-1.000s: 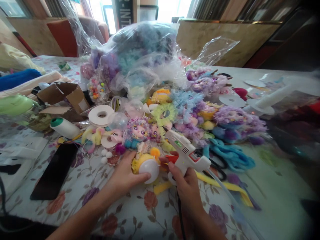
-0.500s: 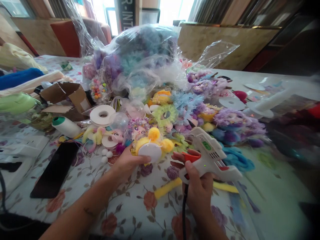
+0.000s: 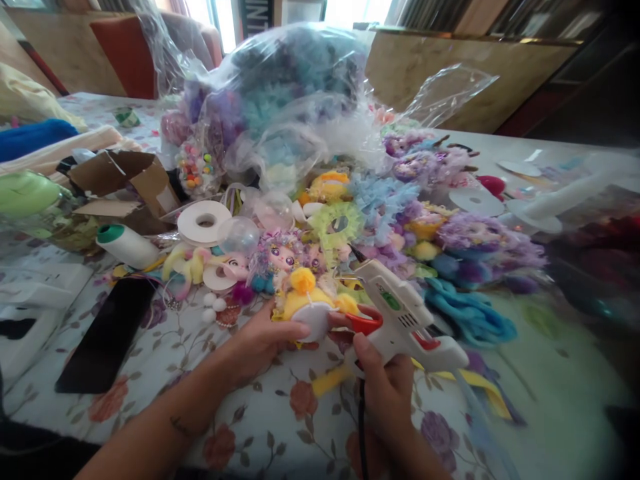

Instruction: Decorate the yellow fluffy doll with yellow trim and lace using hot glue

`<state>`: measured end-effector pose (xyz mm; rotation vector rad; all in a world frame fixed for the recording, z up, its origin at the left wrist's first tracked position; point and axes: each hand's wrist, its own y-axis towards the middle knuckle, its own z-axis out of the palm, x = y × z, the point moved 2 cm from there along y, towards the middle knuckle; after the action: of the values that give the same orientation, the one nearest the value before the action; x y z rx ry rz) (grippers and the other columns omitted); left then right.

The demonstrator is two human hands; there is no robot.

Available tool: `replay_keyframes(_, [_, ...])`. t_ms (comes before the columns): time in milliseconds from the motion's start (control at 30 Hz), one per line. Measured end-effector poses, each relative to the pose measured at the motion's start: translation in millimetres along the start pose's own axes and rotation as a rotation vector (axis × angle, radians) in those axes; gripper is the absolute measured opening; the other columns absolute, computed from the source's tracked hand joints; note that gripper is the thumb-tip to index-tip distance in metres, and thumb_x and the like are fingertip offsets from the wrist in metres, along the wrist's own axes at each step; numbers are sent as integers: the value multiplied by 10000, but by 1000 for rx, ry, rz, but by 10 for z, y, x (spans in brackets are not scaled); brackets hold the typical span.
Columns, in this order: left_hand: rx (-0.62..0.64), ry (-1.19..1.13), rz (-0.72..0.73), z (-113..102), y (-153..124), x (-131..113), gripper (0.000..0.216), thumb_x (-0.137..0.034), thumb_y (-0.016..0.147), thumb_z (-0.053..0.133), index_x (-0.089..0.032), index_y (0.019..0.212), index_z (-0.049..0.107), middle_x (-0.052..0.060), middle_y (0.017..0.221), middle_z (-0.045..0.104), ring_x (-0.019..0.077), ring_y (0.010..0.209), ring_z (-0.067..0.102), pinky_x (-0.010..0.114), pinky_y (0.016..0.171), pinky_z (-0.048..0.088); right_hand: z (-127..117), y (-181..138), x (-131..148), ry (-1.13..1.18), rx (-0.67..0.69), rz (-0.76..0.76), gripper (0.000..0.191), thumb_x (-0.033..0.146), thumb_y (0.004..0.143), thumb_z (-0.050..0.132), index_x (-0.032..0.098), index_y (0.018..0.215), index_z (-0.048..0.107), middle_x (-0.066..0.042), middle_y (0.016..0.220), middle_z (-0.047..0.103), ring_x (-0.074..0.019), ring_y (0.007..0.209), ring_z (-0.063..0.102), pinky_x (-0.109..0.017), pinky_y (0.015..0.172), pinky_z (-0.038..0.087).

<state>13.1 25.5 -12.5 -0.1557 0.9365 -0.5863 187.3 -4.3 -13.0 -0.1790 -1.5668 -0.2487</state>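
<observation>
My left hand [image 3: 260,343] grips a small yellow fluffy doll head [image 3: 310,310] with a white round back and yellow pompoms, held just above the flowered tablecloth [image 3: 280,413]. My right hand [image 3: 383,380] is wrapped round the handle of a white hot glue gun [image 3: 405,320], with a finger on its orange trigger. The gun's body points up and left, close beside the doll head. A black cord [image 3: 361,427] hangs from the gun's handle along my wrist.
A heap of purple, blue and yellow fluffy doll heads [image 3: 400,220] fills the table behind my hands, with a big clear plastic bag [image 3: 290,107] of more. A black phone [image 3: 107,333], a thread cone [image 3: 127,245], a white tape roll [image 3: 204,221] and torn cardboard [image 3: 125,180] lie left. Blue yarn [image 3: 470,313] lies right.
The glue gun swung away to the right, then came back left beside the doll head. My left hand lifted the doll head and turned it, then lowered it slightly.
</observation>
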Motion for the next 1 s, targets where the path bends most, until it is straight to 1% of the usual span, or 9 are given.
replay_keyframes(167, [31, 4, 63, 20, -18, -39, 492, -259, 741, 781, -159, 1213, 685, 123, 1161, 729, 353, 1095, 666, 415, 917, 543, 23, 1, -9, -38, 75, -34, 216, 421, 856, 681, 250, 928, 791, -73, 924, 760, -244, 766, 723, -367, 730, 604])
replay_keyframes(400, [17, 3, 69, -1, -19, -60, 543, -211, 709, 780, -132, 1234, 669, 142, 1131, 734, 368, 1086, 667, 466, 962, 519, -36, -32, -110, -119, 67, -60, 227, 442, 872, 675, 252, 904, 795, -82, 1014, 743, -274, 980, 685, -437, 967, 516])
replay_keyframes(533, [-85, 121, 84, -38, -26, -96, 470, -240, 685, 822, -113, 1124, 713, 152, 1116, 734, 382, 1094, 659, 482, 983, 508, -38, -46, -132, -109, 104, -34, 236, 451, 897, 650, 263, 919, 790, -79, 974, 747, -267, 973, 681, -436, 951, 518])
replay_keyframes(633, [-121, 159, 135, -59, -39, -147, 430, -266, 699, 827, -115, 1089, 725, 145, 1157, 724, 373, 1123, 645, 447, 991, 505, -18, -49, -105, -108, 142, -19, 246, 457, 903, 639, 268, 932, 794, -83, 975, 749, -261, 938, 693, -419, 907, 544])
replay_keyframes(700, [-129, 129, 120, -76, -43, -166, 371, -291, 724, 810, -111, 1042, 740, 139, 1125, 736, 339, 1067, 673, 395, 935, 535, -7, -44, -72, -100, 135, -31, 241, 451, 891, 653, 262, 916, 799, -87, 986, 751, -258, 912, 704, -399, 873, 566])
replay_keyframes(767, [-159, 56, 44, -103, -39, -160, 333, -329, 738, 792, -108, 985, 751, 124, 1020, 760, 294, 946, 705, 335, 812, 573, -1, -34, -49, -88, 115, -30, 241, 446, 880, 664, 249, 899, 800, -90, 963, 756, -251, 853, 716, -378, 810, 590])
replay_keyframes(833, [-229, -36, -48, -133, -30, -134, 312, -332, 737, 776, -101, 946, 753, 110, 909, 765, 255, 830, 709, 291, 701, 581, -1, -24, -47, -82, 109, -16, 260, 451, 878, 661, 229, 891, 796, -94, 921, 762, -246, 798, 720, -373, 759, 604])
replay_keyframes(933, [-313, -125, -124, -158, -10, -95, 285, -276, 762, 727, -82, 971, 742, 115, 881, 756, 233, 753, 693, 291, 630, 589, -15, -21, -69, -67, 86, -12, 267, 446, 867, 672, 202, 882, 779, -91, 862, 766, -245, 754, 717, -408, 789, 604])
replay_keyframes(1000, [-304, -156, -139, -154, 4, -82, 292, -254, 797, 688, -79, 1026, 727, 125, 915, 752, 240, 748, 689, 312, 602, 596, -26, -30, -89, -40, 63, -14, 232, 417, 849, 699, 203, 909, 765, -72, 819, 765, -239, 725, 715, -418, 803, 604])
